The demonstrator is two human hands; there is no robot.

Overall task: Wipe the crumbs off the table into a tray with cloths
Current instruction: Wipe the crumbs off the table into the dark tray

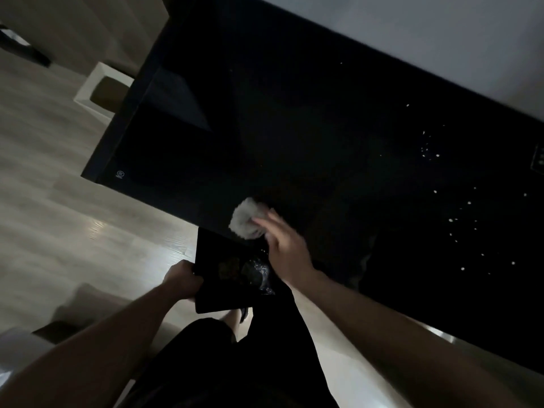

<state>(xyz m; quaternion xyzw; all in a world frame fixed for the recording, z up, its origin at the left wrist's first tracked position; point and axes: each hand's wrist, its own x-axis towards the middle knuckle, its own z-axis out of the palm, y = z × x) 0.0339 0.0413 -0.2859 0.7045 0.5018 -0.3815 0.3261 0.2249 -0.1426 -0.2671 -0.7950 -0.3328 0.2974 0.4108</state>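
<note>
While the room is dim, a pale crumpled cloth [245,218] stands out at the near edge of a black table [294,128]. The right hand [284,241] presses on it with fingers spread over the top, blurred by motion, so I cannot tell whether the fingers curl round it. Just below that edge, the left hand [184,278] grips a dark tray [212,260] by its left rim, holding it against the table so its open face sits under the cloth. Something shiny and crinkled, perhaps a wrapper, lies in the tray; its other contents are too dark to make out.

The step in hand appears to be a sweep over the edge into the tray. Much remains: pale crumbs [459,222] lie scattered well apart from the cloth, over the right part of the table. The next move likely calls for reaching the cloth out to the right, gathering those crumbs toward the edge, and shifting the tray along to meet them.

Around this are a light wood floor [59,216] and a white stool [101,89] beyond the table's left end. Nothing visible blocks the sweep; the darkness makes stray crumbs easy to miss.
</note>
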